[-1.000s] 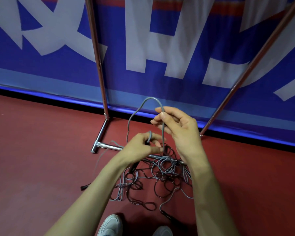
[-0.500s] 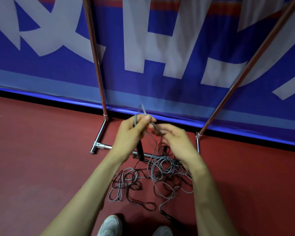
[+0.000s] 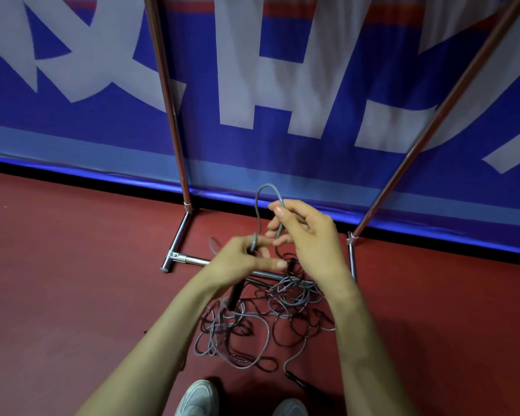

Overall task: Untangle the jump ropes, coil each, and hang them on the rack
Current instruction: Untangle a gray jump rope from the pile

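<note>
Most of the job left to do. One grey jump rope (image 3: 266, 187) lifted in a small loop between both hands, the rest of it down in the pile (image 3: 270, 325). Grey and dark ropes in that pile, all mixed up, flat on the red floor (image 3: 72, 280), right by the bottom bar of the rack (image 3: 192, 260). One black handle (image 3: 297, 381) lying loose near the shoes (image 3: 197, 397). Nothing wound up, as far as can be seen. Nothing hanging on the rack poles in view; top of the rack out of sight. Looks like an early step: pulling one rope free. Lots left: free each rope, wind each one up, hang each one.

Low down, the left hand (image 3: 240, 259), fingers curled round the grey jump rope, with a second black handle (image 3: 233, 295) poking out under it. A bit higher and just beside it, the right hand (image 3: 306, 235), thumb and fingers pinching the other side of the loop. Both arms reaching forward over the pile. Big blue banner (image 3: 282, 85) behind.
</note>
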A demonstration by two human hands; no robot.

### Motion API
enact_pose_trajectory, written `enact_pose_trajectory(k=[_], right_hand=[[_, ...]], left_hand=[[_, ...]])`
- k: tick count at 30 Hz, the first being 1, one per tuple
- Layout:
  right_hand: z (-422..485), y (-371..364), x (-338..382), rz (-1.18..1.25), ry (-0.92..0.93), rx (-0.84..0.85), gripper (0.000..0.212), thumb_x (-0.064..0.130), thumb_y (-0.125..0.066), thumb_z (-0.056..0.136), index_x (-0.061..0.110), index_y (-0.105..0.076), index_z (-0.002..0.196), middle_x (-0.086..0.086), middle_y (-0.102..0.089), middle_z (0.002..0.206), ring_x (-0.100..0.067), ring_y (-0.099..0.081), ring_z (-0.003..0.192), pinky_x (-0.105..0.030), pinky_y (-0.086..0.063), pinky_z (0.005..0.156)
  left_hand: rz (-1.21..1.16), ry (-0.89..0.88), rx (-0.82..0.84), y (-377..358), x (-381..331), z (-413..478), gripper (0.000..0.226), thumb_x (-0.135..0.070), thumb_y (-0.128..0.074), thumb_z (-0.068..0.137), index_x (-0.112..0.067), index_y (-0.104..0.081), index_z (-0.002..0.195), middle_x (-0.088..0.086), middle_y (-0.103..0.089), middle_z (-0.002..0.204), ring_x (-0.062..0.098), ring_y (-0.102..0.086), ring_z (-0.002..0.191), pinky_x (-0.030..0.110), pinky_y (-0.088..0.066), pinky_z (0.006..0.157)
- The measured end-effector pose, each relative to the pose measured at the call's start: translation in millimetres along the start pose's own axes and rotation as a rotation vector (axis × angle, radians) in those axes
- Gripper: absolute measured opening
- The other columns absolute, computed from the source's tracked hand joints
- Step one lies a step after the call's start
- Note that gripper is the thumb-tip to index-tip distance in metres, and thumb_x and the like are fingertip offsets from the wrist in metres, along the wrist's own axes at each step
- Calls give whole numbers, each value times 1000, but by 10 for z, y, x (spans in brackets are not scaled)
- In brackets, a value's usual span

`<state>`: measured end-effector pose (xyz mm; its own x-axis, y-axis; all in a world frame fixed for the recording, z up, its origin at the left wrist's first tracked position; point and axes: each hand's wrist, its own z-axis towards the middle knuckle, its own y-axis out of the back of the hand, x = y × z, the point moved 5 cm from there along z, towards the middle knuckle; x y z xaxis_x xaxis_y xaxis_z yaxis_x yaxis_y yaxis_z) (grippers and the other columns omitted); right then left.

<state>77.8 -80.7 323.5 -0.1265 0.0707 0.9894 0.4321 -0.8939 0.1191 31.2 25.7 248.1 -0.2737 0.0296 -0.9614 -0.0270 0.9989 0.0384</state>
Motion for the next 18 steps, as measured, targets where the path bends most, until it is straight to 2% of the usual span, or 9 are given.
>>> enact_pose_trajectory(k=[1, 3, 4, 5, 7, 10, 13, 16, 18], right_hand=[[-1, -29, 21, 43, -11, 6, 21, 10, -53, 97, 22, -68, 88, 6, -63, 66, -13, -64, 67, -26, -54, 62], [2, -37, 24, 125, -44, -3, 21, 10, -50, 98, 21, -67, 92, 7, -66, 71, -9, -66, 71, -26, -54, 66], [10, -6, 4, 126, -52, -26, 22, 11, -48, 99, 22, -66, 94, 8, -68, 77, -6, -67, 76, -25, -55, 70], [23, 47, -35, 92, -60, -55, 24, 11, -46, 100, 24, -66, 94, 10, -69, 84, -3, -66, 81, -24, -55, 75], [52, 157, -200, -39, -118, -95, 28, 8, -43, 101, 25, -64, 97, 12, -68, 94, -3, -64, 91, -25, -52, 84], [39, 193, -532, -361, -265, 70, 31, -1, -45, 95, 17, -67, 108, 4, -68, 100, -14, -62, 99, -31, -47, 94], [-63, 162, -742, -547, -362, 288, 17, 12, -55, 96, 18, -69, 103, 3, -67, 90, -17, -60, 87, -31, -47, 80], [-51, 253, -663, -652, -309, 211, 16, 21, -54, 97, 24, -66, 87, 13, -56, 68, -7, -51, 64, -16, -38, 58], [-15, 312, -564, -609, -250, 91, 19, 20, -53, 98, 23, -67, 84, 15, -59, 68, 0, -52, 62, -14, -43, 63]], left_hand=[[34, 8, 30, -46, 44, 3, 10, -13, -79, 78, -13, -69, 75, 8, -62, 78, 13, -53, 80, 29, -42, 77], [73, -44, -41, -48, 44, 31, 15, -21, -72, 86, -6, -72, 83, 10, -70, 84, 9, -57, 81, 33, -46, 85], [77, -78, -117, -22, 7, 33, 15, -22, -70, 88, -8, -72, 81, 5, -71, 79, 5, -57, 75, 33, -47, 82], [55, -110, -200, 9, -48, 18, 17, -22, -68, 89, -12, -71, 76, -2, -67, 69, 2, -54, 65, 29, -45, 71], [-27, -172, -302, 75, -146, -4, 22, -23, -61, 93, -14, -69, 74, -6, -55, 57, 3, -38, 50, 23, -31, 53], [-222, -294, -311, 101, -306, -36, 24, -20, -52, 98, -10, -69, 84, -3, -55, 64, 7, -32, 54, 20, -27, 53], [-477, -394, -331, 147, -455, -68, 24, -18, -47, 98, -4, -64, 88, -2, -56, 68, 7, -35, 55, 18, -29, 56], [-675, -436, -409, 305, -512, -92, 26, -17, -40, 101, -4, -60, 91, -6, -56, 65, 7, -34, 53, 18, -28, 54], [-632, -450, -494, 413, -488, -115, 26, -17, -40, 103, -8, -62, 93, -4, -56, 67, 7, -33, 52, 17, -29, 54]])
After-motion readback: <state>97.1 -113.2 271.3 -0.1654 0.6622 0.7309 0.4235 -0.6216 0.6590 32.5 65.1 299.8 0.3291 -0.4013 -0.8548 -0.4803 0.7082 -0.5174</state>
